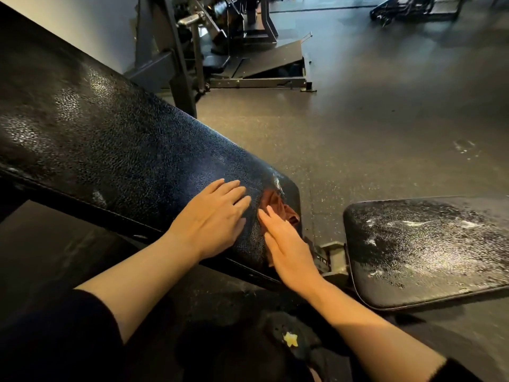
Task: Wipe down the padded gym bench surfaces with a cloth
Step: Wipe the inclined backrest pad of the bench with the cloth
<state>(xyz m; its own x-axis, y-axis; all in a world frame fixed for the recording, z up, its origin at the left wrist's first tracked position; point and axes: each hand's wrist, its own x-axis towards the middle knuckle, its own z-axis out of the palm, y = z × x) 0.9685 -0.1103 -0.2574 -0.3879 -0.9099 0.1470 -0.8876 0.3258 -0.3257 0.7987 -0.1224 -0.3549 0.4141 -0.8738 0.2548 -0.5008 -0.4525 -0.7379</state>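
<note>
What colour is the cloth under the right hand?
Dark reddish brown; the cloth shows in the head view, on the lower end of the black backrest pad.

Dim gym, glare on pads, wide-angle edge distortion

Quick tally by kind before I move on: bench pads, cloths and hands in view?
Bench pads: 2, the inclined back pad and the seat pad, which shows white streaks
Cloths: 1, the brown cloth under the right hand
Hands: 2, the right hand and the left hand, flat on the back pad
Total: 5
</note>
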